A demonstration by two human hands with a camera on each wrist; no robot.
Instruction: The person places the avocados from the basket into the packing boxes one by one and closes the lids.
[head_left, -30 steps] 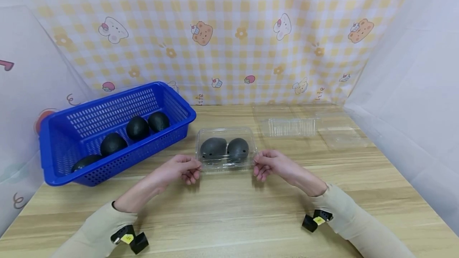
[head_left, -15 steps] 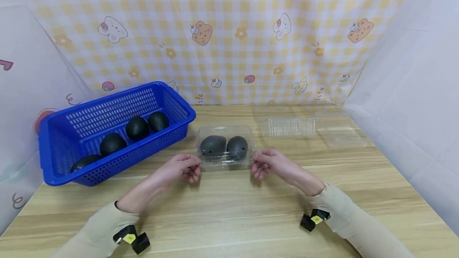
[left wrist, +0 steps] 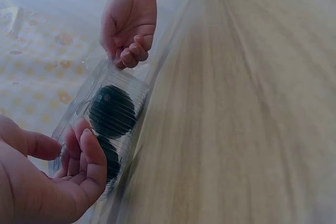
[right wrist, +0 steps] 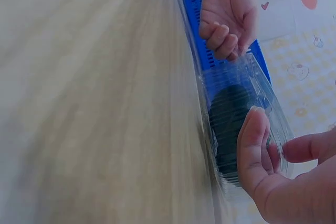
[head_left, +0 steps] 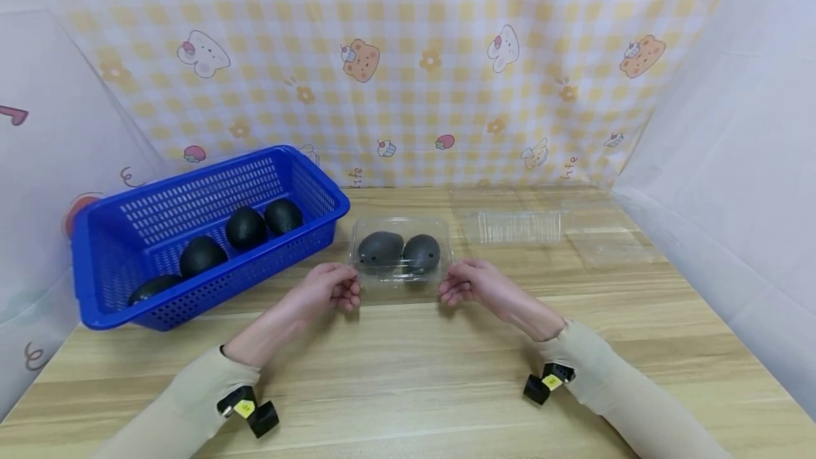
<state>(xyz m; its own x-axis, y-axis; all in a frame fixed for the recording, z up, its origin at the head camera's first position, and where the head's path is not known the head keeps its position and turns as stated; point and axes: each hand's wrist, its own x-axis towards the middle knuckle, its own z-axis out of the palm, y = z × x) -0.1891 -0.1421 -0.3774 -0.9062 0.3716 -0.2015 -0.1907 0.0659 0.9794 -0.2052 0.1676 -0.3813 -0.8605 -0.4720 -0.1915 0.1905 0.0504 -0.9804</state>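
Before you: one yellow-checked, bear-printed curtain [head_left: 408,101]; white sheets [head_left: 733,140] to your left and right; one wood-grain table [head_left: 408,374].

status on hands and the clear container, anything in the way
Left hand, right hand pinching near corners of clear container. Two dark oval items inside. Blue basket to its left, apart; no obstruction seen at the hands.

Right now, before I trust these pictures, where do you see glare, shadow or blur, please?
Head view: bright and mostly sharp, with white glints on the clear clamshell and faint shadows on the wooden table; left wrist view: dim and hazy, the avocados almost black; right wrist view: also dim, the table's grain blurred, though the clamshell's ridges are readable.
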